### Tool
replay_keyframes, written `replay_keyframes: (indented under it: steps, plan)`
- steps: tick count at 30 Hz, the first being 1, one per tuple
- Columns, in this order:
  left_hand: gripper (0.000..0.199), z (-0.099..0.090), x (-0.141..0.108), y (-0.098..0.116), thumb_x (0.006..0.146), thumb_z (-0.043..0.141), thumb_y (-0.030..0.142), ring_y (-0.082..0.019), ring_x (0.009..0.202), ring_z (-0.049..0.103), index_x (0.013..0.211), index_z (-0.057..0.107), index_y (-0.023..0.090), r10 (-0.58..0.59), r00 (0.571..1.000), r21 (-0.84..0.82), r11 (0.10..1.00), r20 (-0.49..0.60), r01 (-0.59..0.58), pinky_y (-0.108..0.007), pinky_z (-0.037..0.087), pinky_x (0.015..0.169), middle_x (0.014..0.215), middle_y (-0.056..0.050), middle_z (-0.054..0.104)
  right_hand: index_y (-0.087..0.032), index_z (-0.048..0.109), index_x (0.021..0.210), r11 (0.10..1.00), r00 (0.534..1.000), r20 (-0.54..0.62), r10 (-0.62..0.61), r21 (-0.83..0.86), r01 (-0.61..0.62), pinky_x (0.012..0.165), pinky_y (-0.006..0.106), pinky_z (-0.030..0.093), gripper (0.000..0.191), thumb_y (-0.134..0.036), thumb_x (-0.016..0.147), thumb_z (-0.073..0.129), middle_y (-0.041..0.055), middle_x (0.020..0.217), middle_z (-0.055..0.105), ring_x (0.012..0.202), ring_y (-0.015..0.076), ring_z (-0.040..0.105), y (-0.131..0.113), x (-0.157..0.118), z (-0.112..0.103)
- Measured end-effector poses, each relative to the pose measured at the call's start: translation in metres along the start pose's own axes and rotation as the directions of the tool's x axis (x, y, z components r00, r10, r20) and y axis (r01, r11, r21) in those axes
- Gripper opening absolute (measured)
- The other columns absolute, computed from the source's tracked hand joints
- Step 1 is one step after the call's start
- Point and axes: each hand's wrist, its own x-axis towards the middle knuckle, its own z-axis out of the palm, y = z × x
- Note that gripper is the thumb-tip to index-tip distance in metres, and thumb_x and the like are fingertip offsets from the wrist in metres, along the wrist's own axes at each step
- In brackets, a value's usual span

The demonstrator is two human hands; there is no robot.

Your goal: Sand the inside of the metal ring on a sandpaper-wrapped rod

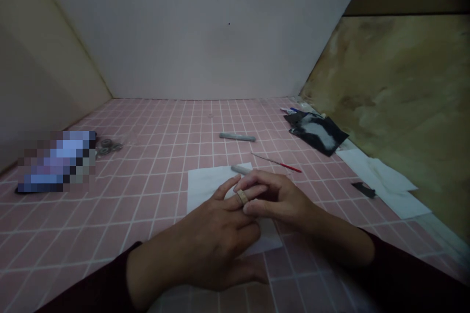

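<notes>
A wide gold-coloured ring (242, 197) sits on one finger of my left hand (220, 232). That hand is held back side up over a white sheet of paper (205, 183), some fingers stretched out, others bent. My right hand (284, 200) comes from the other side, its thumb and fingertips closed around the ringed finger, at the ring. Just beyond my hands, a grey stick (239, 170) rests on the paper, partly hidden by my fingers. Further off lie a second grey stick (237, 137) and a thin metal tool with a red handle (291, 167).
On the left lie a phone (60, 161), blurred out, and small round grey parts (106, 145) in clear plastic. Dark sheets (323, 132) with whitish dust, white papers (382, 181) and a dark scrap (363, 189) lie on the right. Walls close in the pink tiled surface.
</notes>
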Motion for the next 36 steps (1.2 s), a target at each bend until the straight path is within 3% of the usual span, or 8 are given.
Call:
replay_keyframes:
  steps: [3, 6, 9, 13, 19, 23, 27, 36]
  plan:
    - [0.037, -0.001, -0.001, -0.001, 0.084, 0.056, 0.052, -0.031, 0.134, 0.037, 0.075, 0.061, 0.016, 0.004, 1.0, -0.007, 1.0, -0.007, -0.004, -0.051, 0.011, 0.116, 0.091, -0.007, 0.071, -0.017, 0.061, 0.089, 1.0, 0.999, -0.04, -0.003, -0.026, 0.002, 0.061, 0.022, 0.043, 0.019, -0.023, 0.075, 0.071, -0.0028, 0.073, 0.055, 0.066, 0.0089, 0.051, -0.001, 0.001, -0.006]
    - [0.035, -0.005, -0.003, -0.004, 0.087, 0.055, 0.049, -0.03, 0.136, 0.034, 0.082, 0.062, 0.015, 0.011, 0.999, 0.028, 1.0, -0.038, -0.01, -0.052, 0.008, 0.116, 0.109, -0.009, 0.069, -0.018, 0.058, 0.087, 0.999, 0.989, -0.144, -0.03, -0.039, 0.024, 0.062, 0.023, 0.043, 0.017, -0.026, 0.077, 0.07, -0.0015, 0.076, 0.057, 0.068, 0.0097, 0.053, -0.004, 0.004, -0.021]
    - [0.031, -0.01, -0.004, -0.006, 0.089, 0.053, 0.043, -0.028, 0.133, 0.04, 0.08, 0.061, 0.015, 0.017, 0.992, 0.076, 0.997, -0.125, -0.008, -0.049, 0.013, 0.116, 0.109, -0.01, 0.069, -0.018, 0.059, 0.089, 0.98, 0.975, -0.201, -0.091, -0.193, 0.051, 0.063, 0.023, 0.043, 0.018, -0.027, 0.078, 0.07, -0.0005, 0.079, 0.058, 0.069, 0.01, 0.053, -0.005, 0.005, -0.034]
    - [0.031, -0.012, -0.004, -0.005, 0.086, 0.059, 0.043, -0.03, 0.127, 0.048, 0.075, 0.059, 0.014, 0.026, 0.985, 0.099, 0.995, -0.17, -0.01, -0.048, 0.018, 0.115, 0.095, -0.01, 0.071, -0.016, 0.06, 0.092, 0.907, 0.984, -0.115, -0.138, -0.415, 0.079, 0.062, 0.024, 0.043, 0.019, -0.029, 0.08, 0.068, 0.0001, 0.079, 0.056, 0.067, 0.0103, 0.05, -0.008, 0.002, -0.032]
    - [0.032, -0.006, -0.006, -0.005, 0.088, 0.055, 0.045, -0.027, 0.123, 0.051, 0.074, 0.059, 0.016, 0.032, 0.993, 0.049, 0.998, -0.112, -0.026, -0.05, 0.021, 0.114, 0.087, -0.008, 0.071, -0.016, 0.06, 0.089, 0.833, 0.983, 0.022, -0.18, -0.528, 0.164, 0.063, 0.024, 0.045, 0.018, -0.03, 0.08, 0.068, 0.0003, 0.076, 0.057, 0.068, 0.011, 0.053, -0.014, -0.002, -0.023]
    - [0.033, -0.004, -0.004, -0.003, 0.086, 0.057, 0.045, -0.028, 0.116, 0.055, 0.07, 0.059, 0.016, 0.028, 0.998, -0.007, 1.0, -0.048, -0.028, -0.05, 0.021, 0.114, 0.082, -0.006, 0.07, -0.017, 0.061, 0.089, 0.868, 0.984, 0.032, -0.177, -0.466, 0.172, 0.066, 0.026, 0.047, 0.02, -0.031, 0.078, 0.07, 0.0011, 0.078, 0.06, 0.073, 0.0124, 0.055, -0.011, -0.002, -0.022]
    - [0.03, -0.001, -0.002, -0.001, 0.085, 0.057, 0.042, -0.023, 0.099, 0.061, 0.067, 0.057, 0.017, 0.032, 0.999, -0.024, 0.999, 0.004, -0.032, -0.048, 0.023, 0.113, 0.073, -0.003, 0.067, -0.017, 0.058, 0.088, 0.947, 0.995, 0.008, -0.095, -0.308, 0.093, 0.059, 0.024, 0.046, 0.023, -0.03, 0.076, 0.072, -0.0024, 0.071, 0.055, 0.064, 0.01, 0.053, -0.002, -0.004, -0.013]
    - [0.027, 0.0, -0.002, -0.004, 0.084, 0.06, 0.04, -0.027, 0.116, 0.053, 0.07, 0.058, 0.017, 0.022, 1.0, 0.013, 1.0, 0.015, -0.022, -0.05, 0.014, 0.115, 0.081, -0.004, 0.068, -0.017, 0.061, 0.093, 0.986, 0.995, -0.032, -0.094, -0.145, 0.089, 0.066, 0.024, 0.047, 0.022, -0.022, 0.075, 0.072, -0.0008, 0.081, 0.059, 0.073, 0.011, 0.056, -0.001, -0.002, -0.004]
